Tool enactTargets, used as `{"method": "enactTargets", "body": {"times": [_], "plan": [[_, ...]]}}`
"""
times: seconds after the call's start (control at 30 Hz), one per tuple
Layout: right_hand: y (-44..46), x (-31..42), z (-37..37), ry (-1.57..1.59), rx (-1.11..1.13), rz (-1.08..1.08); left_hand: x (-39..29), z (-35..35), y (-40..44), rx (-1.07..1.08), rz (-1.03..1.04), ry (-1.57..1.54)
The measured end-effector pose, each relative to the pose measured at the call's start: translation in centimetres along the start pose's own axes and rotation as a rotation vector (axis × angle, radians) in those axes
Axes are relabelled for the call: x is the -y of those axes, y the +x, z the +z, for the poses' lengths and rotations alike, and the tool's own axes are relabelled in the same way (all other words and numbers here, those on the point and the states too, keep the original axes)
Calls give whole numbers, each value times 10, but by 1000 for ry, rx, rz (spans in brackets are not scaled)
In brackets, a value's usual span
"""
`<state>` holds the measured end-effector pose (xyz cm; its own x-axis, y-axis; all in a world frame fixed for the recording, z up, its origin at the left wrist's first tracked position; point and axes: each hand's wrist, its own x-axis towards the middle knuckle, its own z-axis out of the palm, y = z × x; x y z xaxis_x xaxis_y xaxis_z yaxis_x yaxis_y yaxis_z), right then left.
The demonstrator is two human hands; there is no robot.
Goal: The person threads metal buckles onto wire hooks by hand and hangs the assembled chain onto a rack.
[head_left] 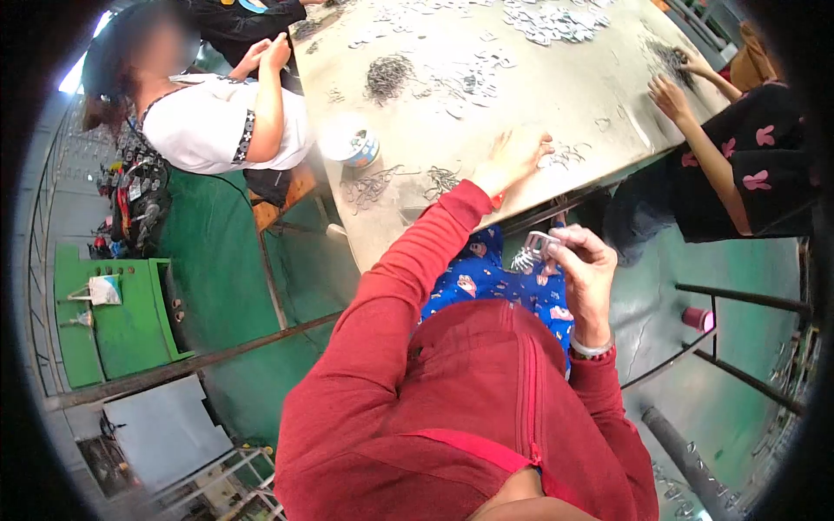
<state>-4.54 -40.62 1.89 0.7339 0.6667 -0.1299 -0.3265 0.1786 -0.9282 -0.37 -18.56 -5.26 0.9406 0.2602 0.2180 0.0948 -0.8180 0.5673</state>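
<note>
My right hand (586, 265) is raised in front of my lap, just off the table's near edge. Its thumb and fingers pinch a bunch of small metal loops (537, 247), with thin bright ends sticking out on the left. Out over the tabletop (408, 148), my left hand (514, 161) reaches to a small scatter of wire-like metal pieces (569, 156). Its fingertips are bent together at the scatter's left side; whatever lies between them is too small to make out.
Piles of dark wire pieces (388, 80) and flat silvery pieces (556, 22) cover parts of the table. A white-and-blue tin (359, 148) stands at the left edge. One person in white (217, 122) sits left; another's hands (673, 91) work at a pile on the right.
</note>
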Motion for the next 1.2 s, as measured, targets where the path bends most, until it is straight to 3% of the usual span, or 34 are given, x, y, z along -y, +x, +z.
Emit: {"method": "enactTargets", "body": {"times": [0.03, 0.3, 0.37, 0.43, 0.5, 0.57, 0.67, 0.77, 0.87, 0.97, 1.03, 1.17, 1.2], "plan": [[0, 0, 0, -2, 6, -5, 17, 8, 1, -131, 34, -98], [11, -1, -1, -29, 74, 35, 115, -68, -25, -444, -356, 38], [17, 2, -1, -68, 89, 50, 117, -78, -22, -137, -441, 67], [22, 5, -2, -119, 87, 64, 133, -55, -25, -267, -384, 5], [26, 6, 0, -54, 46, 75, 139, -50, -17, -254, -446, -106], [29, 7, -2, -9, 51, 39, 136, -42, -17, -299, -224, 313], [32, 6, -6, 6, 51, -12, 134, -26, -15, -227, -280, 588], [31, 6, -7, 29, 18, -48, 134, -29, -16, -347, -271, 483], [27, 4, -18, 11, -2, -50, 146, -26, -17, -647, -243, 75], [25, 5, -18, 14, -75, -67, 89, -50, -24, -688, -242, -213], [25, 7, -22, -16, -71, -89, 39, -61, -34, -529, -280, -811], [25, 15, -17, -58, -115, -169, -71, -85, -68, -294, -110, -1002], [26, 14, -18, -83, -111, -183, -87, -80, -73, -307, -8, -899]]}}
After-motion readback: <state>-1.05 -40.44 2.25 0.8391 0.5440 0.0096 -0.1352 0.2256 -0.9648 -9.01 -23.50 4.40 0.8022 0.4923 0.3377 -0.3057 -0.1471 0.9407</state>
